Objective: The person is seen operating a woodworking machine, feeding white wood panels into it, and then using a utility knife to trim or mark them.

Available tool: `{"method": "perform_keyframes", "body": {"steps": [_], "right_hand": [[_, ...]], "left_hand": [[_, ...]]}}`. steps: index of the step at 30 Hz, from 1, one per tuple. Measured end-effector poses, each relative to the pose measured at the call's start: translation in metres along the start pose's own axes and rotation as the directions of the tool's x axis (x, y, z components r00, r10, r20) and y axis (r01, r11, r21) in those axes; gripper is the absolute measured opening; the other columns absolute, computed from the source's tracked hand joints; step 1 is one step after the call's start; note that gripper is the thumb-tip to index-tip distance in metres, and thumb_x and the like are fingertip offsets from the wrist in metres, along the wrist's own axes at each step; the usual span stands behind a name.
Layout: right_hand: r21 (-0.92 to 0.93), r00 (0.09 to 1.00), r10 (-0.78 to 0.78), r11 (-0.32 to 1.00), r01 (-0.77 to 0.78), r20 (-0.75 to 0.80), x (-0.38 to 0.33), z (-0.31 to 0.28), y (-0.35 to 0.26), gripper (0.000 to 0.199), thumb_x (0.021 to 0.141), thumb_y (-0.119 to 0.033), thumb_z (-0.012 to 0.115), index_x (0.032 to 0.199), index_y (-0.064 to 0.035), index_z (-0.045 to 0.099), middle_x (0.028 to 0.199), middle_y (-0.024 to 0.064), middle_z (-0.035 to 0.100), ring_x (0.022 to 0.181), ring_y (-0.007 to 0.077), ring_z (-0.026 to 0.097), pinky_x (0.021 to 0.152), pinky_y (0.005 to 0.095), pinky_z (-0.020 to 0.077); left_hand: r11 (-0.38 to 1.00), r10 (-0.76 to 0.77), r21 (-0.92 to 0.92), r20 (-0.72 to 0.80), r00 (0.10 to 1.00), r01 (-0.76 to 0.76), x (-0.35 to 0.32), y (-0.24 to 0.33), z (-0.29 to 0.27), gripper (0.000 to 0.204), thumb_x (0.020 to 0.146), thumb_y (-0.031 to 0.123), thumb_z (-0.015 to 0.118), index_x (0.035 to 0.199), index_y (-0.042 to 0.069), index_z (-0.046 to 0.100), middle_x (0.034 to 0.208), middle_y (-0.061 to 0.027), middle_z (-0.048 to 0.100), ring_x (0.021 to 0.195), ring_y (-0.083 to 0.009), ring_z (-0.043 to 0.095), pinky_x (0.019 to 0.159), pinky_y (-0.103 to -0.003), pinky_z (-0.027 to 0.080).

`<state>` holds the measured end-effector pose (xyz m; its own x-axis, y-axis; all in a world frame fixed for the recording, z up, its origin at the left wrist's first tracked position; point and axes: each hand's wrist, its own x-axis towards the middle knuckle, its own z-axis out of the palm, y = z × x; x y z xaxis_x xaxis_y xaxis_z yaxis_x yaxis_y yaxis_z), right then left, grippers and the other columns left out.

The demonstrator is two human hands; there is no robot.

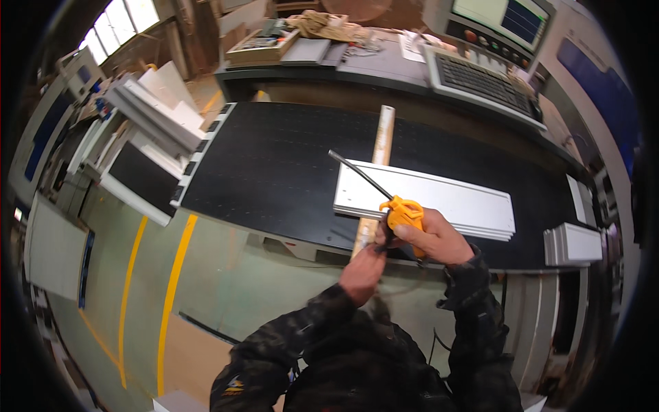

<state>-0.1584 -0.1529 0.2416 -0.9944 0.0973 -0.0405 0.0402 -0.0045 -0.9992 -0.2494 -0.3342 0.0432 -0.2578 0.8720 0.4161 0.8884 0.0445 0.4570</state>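
Right hand [436,237] wrapped tight round the orange air gun [403,213], its thin black nozzle [360,175] angled up-left over the white panels [439,199] on the black counter [274,165]. Left hand [362,271], blurred, pinches something just below the gun; a wooden strip [379,147] lies under the panels.

I see a black perforated machine bed [274,172] filling the middle of the frame. On it, right of centre, lies a stack of white panels [439,199], with a long pale wooden strip [382,141] running under them toward the near edge.
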Motion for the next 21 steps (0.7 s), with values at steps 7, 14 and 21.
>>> {"method": "perform_keyframes", "body": {"steps": [7,14,21], "right_hand": [[-0.271,0.999,-0.018,0.963,0.009,-0.029,0.021,0.019,0.096,0.045,0.11,-0.042,0.075,0.131,-0.0014,0.073,0.112,0.0099,0.072,0.105,0.0238,0.071,0.096,0.0422,0.0572],[-0.526,0.962,-0.149,0.85,0.007,-0.229,0.014,0.029,0.193,0.044,0.093,-0.031,0.088,0.125,-0.0025,0.077,0.12,0.0199,0.071,0.117,0.0424,0.068,0.105,0.0494,0.0551],[-0.155,0.655,-0.04,0.981,-0.118,-0.754,-0.128,-0.006,0.174,0.037,0.098,-0.015,0.079,0.131,-0.0013,0.078,0.113,0.0128,0.081,0.105,0.0345,0.077,0.096,0.0432,0.0614]], "left_hand": [[0.992,-0.022,-0.091,0.551,0.834,0.086,-0.062,0.019,-0.023,0.031,0.093,0.008,0.071,0.124,0.006,0.069,0.111,-0.018,0.072,0.099,-0.0419,0.074,0.082,-0.054,0.062],[0.97,0.124,-0.243,0.514,0.849,0.006,-0.06,0.005,-0.013,0.024,0.102,0.018,0.072,0.123,0.008,0.077,0.099,-0.0193,0.077,0.095,-0.0453,0.076,0.077,-0.053,0.061],[0.958,0.121,-0.285,0.446,0.887,0.012,-0.046,0.041,0.005,0.015,0.104,0.018,0.078,0.116,0.009,0.08,0.09,-0.0215,0.079,0.083,-0.0452,0.078,0.071,-0.052,0.062]]}}
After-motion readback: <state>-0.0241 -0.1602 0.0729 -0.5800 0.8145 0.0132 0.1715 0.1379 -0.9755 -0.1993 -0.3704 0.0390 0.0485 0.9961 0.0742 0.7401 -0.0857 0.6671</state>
